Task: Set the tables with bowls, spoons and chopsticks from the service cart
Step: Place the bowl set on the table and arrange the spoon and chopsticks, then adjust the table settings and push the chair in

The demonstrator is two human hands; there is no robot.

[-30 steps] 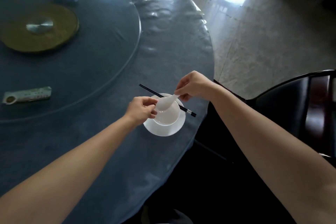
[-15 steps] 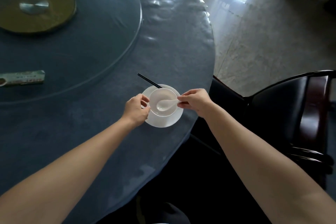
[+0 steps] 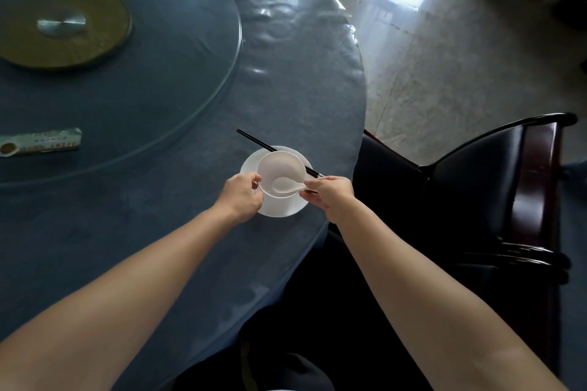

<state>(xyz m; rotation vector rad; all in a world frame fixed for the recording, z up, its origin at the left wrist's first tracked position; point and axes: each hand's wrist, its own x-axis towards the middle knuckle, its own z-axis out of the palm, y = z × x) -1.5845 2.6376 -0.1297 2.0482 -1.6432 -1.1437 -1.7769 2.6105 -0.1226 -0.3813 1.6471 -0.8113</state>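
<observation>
The place setting sat close to the right edge of the tabletop (image 3: 286,73), in front of a dark chair (image 3: 508,184). The left hand (image 3: 241,197) had its fingers curled against the left wall of the white bowl (image 3: 279,165), steadying it on its saucer (image 3: 279,209). The right hand (image 3: 330,197) pinched the handle of the white spoon (image 3: 282,185), whose scoop already lay inside the bowl with the handle over the right rim. The step in hand looked like settling the spoon. To do it well, the handle should be lowered until it rests on the rim. The pinch should be let go only when the scoop lies flat and will not slide. The bowl should be held until then, because it could skate on the glazed saucer. The black chopsticks (image 3: 254,140) ran slantwise behind the bowl, crossing the saucer's far rim, their far tips pointing toward the glass turntable (image 3: 158,89). The right wrist was near their near end and should have kept clear. By count: one bowl, one spoon, one saucer. The chopsticks lay so close together that they read as one dark line, presumably a single pair. One chair showed, and one green packet (image 3: 44,140) lay on the turntable.
</observation>
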